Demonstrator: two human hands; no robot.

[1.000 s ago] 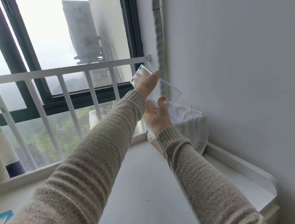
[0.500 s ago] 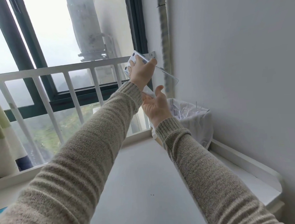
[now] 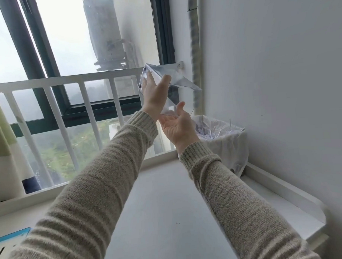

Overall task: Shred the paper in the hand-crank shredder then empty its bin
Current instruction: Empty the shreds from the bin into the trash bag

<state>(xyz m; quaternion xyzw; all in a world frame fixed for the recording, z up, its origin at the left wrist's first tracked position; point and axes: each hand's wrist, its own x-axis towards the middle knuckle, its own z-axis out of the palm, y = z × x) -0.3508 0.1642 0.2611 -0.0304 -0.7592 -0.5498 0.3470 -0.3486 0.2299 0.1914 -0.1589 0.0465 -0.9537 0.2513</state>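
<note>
A person in ribbed beige sleeves reaches both arms toward the far corner of a white surface, beside a window with a white railing. The left hand holds the shredder's clear plastic bin raised and tipped, its open side facing down and to the right; the fingers lie fairly straight against the bin's base while the thumb hooks over its side. The right hand sits just below the bin's lower edge, palm up, fingers relaxed and apart, touching or almost touching the plastic — which one is hard to tell. Below and to the right stands a small waste basket lined with a white bag, already holding a heap of paper shreds. The bin looks see-through and close to empty.

Emptying seems nearly finished. To do it well, the bin's mouth should stay directly over the basket, since the light strips drift easily, and a gentle tap from the lower hand would likely loosen any strips clinging to the plastic — static could hold a few back.
</note>
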